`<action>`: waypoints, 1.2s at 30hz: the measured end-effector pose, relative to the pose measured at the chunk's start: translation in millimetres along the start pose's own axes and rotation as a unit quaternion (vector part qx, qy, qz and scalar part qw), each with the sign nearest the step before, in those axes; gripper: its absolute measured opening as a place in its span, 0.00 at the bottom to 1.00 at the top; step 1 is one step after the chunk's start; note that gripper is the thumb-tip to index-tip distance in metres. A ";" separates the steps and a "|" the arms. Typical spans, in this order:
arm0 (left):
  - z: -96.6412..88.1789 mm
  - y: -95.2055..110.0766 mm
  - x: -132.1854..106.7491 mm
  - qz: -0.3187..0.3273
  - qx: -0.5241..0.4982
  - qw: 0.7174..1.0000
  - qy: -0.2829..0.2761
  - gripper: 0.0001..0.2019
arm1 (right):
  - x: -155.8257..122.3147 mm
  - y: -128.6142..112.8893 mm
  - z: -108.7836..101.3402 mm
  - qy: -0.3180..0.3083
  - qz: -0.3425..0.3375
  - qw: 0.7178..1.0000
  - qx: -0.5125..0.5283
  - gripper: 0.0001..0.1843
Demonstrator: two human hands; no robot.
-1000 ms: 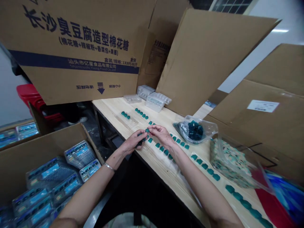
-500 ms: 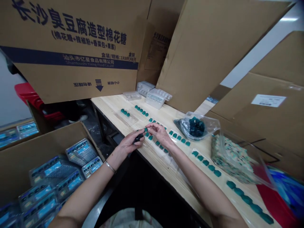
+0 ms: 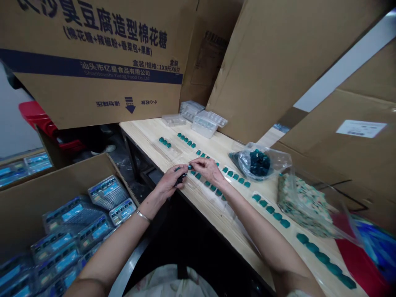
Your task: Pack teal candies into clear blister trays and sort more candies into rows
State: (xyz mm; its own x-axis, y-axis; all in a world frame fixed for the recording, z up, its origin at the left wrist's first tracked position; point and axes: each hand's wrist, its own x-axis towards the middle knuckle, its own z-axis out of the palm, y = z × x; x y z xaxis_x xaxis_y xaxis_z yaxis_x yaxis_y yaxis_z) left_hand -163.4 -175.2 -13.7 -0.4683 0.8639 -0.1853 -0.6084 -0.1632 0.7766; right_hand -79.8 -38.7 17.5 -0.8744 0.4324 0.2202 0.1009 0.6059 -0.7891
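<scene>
My left hand (image 3: 169, 181) is closed around a few dark, glossy pieces (image 3: 181, 178), partly hidden by its fingers. My right hand (image 3: 209, 170) meets it above the near table edge, its thumb and fingers pinched at a small teal piece (image 3: 189, 167) between both sets of fingertips. Just under the hands runs a row of teal pieces (image 3: 213, 188) in a clear plastic tray. Beyond lie more such rows, one with three pieces (image 3: 165, 142) at the far left. A clear bag (image 3: 280, 159) of dark teal pieces (image 3: 260, 163) stands right of my right hand.
Clear plastic trays (image 3: 206, 125) are stacked at the table's (image 3: 145, 138) far end. A tub of small patterned packets (image 3: 305, 204) stands at right. Lower left, an open carton (image 3: 18, 210) holds several filled blister packs (image 3: 108, 189). Large cardboard boxes (image 3: 123, 93) wall the back.
The view has shifted slightly. Both hands stay together over the table edge; the small piece between the fingertips has turned or slid a little, and my right fingers are more drawn out.
</scene>
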 end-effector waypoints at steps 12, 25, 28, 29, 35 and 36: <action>-9.2 -0.3 -0.5 0.025 -0.001 0.999 0.022 0.19 | 5.4 17.3 -1.1 0.044 -0.008 0.999 0.010 0.10; -23.3 -0.5 -17.6 0.017 -0.011 1.000 0.017 0.16 | 23.0 19.7 14.6 -0.064 -0.128 0.961 -0.237 0.06; -25.9 0.5 -16.8 0.012 -0.057 0.998 0.008 0.15 | 22.2 16.0 19.7 -0.086 -0.112 0.955 -0.261 0.08; -26.2 0.8 -16.5 0.011 -0.070 0.997 0.007 0.14 | 22.3 15.0 21.3 -0.092 -0.104 0.954 -0.267 0.09; -24.5 1.1 -12.5 0.016 -0.120 0.993 -0.005 0.13 | 24.2 17.4 24.3 -0.115 -0.112 0.950 -0.270 0.10; -24.3 1.0 -11.4 0.015 -0.131 0.991 -0.006 0.12 | 23.6 18.7 23.3 -0.114 -0.121 0.950 -0.263 0.09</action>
State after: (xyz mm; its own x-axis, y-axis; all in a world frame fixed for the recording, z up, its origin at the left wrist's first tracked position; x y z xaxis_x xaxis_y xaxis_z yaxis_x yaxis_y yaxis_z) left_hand -174.3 -196.8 -25.5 -0.4823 0.8621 -0.1553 -0.7401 -0.3062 0.5987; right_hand -109.6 -32.7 -5.4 -0.9762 0.1178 0.1820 0.0540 0.9451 -0.3224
